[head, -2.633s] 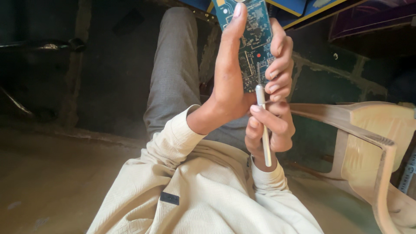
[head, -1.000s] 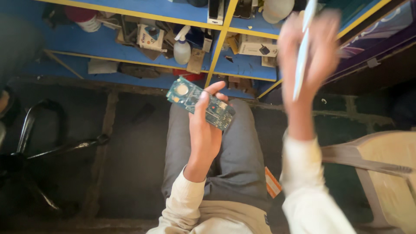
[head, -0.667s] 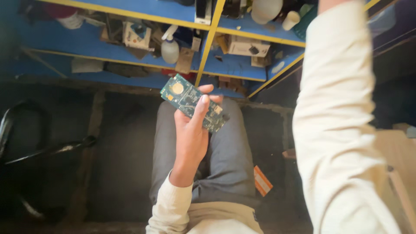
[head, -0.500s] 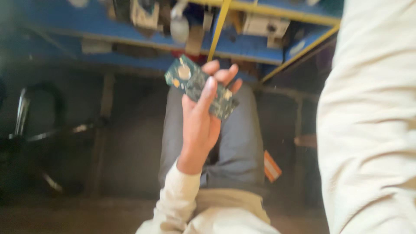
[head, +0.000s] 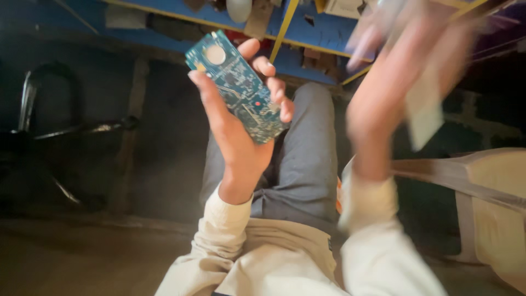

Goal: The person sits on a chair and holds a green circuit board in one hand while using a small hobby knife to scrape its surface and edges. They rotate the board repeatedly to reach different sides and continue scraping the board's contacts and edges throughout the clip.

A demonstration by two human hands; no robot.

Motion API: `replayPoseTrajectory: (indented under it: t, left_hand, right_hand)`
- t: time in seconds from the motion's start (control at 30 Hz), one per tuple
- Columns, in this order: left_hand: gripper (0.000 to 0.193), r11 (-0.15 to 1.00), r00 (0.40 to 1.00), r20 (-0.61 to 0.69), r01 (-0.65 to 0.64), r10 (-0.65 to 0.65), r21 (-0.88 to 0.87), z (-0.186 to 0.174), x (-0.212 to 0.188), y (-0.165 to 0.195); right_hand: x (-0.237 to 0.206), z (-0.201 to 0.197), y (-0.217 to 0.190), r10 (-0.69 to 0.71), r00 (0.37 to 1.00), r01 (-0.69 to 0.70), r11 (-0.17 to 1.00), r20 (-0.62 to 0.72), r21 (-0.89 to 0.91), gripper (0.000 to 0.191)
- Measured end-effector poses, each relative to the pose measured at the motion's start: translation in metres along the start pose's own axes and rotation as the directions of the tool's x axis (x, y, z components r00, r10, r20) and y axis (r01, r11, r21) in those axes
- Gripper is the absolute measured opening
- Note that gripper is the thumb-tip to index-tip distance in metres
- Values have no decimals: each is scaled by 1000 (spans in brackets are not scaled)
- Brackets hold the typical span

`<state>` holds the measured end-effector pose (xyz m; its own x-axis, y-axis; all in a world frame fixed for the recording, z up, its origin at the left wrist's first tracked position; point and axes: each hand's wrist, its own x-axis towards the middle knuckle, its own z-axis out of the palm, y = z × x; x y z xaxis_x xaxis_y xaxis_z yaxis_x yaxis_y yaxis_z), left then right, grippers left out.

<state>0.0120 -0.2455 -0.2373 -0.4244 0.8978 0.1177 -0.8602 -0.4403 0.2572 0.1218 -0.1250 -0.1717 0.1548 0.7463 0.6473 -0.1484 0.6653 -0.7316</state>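
The blue shelf (head: 323,33) runs across the top of the view, its yellow dividers crossing it and small cluttered items sitting on it, too cut off to name. At the right edge stands a tan plastic chair (head: 493,192), its armrest reaching toward the person's right sleeve. A dark metal frame (head: 38,109) curves up at the far left over the dim floor (head: 71,252). The person's grey trouser leg (head: 307,159) stretches up the middle.

The right hand (head: 394,98) is raised and heavily blurred; a pale flat shape shows against it, but I cannot tell what it is or whether the fingers are clenched or loose.

The left hand (head: 241,126) is lifted above the leg, its fingers (head: 274,87) grasping a circuit board (head: 235,87) by its long edges, thumb along one side, fingertips curled over the other. The board is a teal-green rectangle, tilted with its upper end toward the shelf, covered in fine traces and tiny components, with a round pale disc near the upper end and a small red dot near the lower edge.
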Motion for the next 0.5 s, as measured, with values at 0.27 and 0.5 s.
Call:
replayPoseTrajectory:
  t: [0.27, 0.5]
  left_hand:
    - [94, 984, 1000, -8, 31, -30, 174, 9, -8, 3]
    - [93, 974, 998, 46, 31, -42, 225, 30, -12, -2]
  right_hand:
    - [-179, -94, -3, -273, 830, 287, 957, 487, 47, 15]
    - [-169, -79, -42, -149, 886, 215, 971, 439, -103, 19]
